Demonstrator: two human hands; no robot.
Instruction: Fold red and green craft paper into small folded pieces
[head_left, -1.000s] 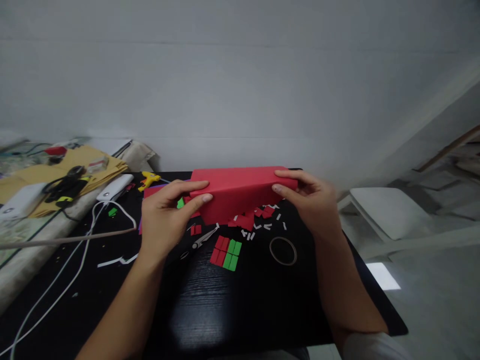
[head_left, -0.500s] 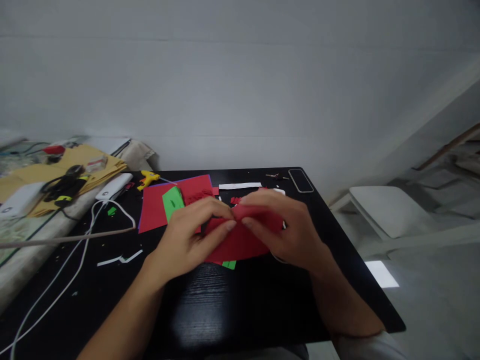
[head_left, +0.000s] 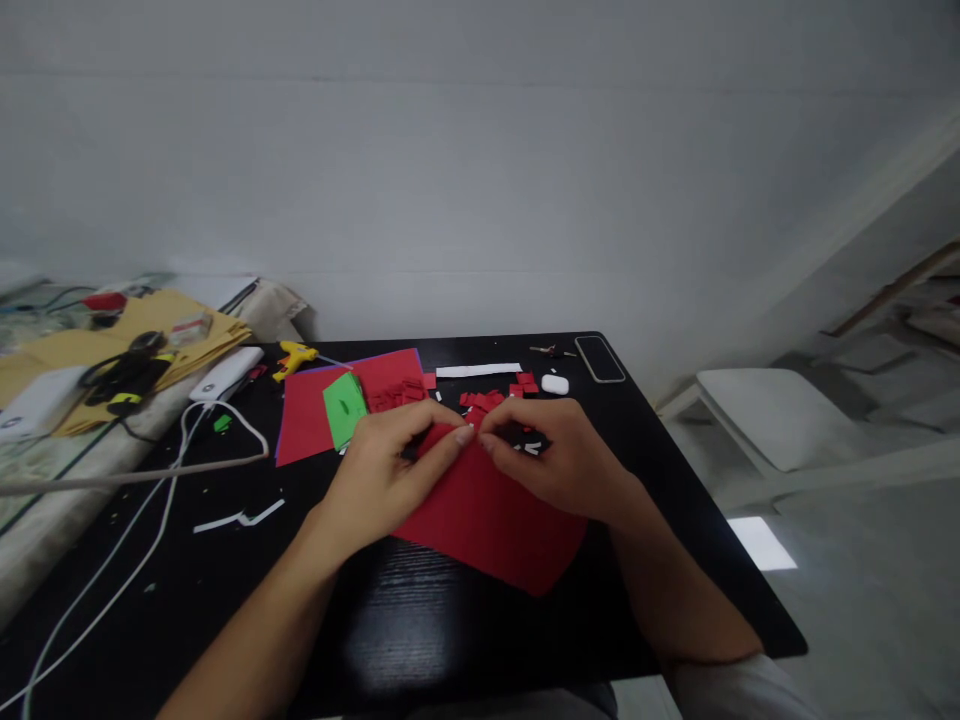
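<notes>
A red paper sheet [head_left: 499,510] hangs from my fingertips over the black table [head_left: 420,640], its lower corner pointing toward me. My left hand [head_left: 397,460] pinches its upper edge between thumb and index finger. Close beside it, the thumb and index finger of my right hand [head_left: 555,450] pinch the same edge. Small folded red paper pieces [head_left: 484,400] lie just behind the hands. More of them rest on a flat red sheet [head_left: 307,405] at the left, beside a green paper stack [head_left: 345,410].
At the back are a yellow glue gun [head_left: 296,358], a white strip [head_left: 478,370], keys [head_left: 553,351], a white case [head_left: 555,384] and a phone [head_left: 599,359]. White cables [head_left: 161,520] cross the left side. A white stool [head_left: 780,415] stands at the right.
The red sheet has unfolded and swung down toward me, uncovering the white case and red pieces behind it. My hands remain close together, with the right fingers shifted slightly.
</notes>
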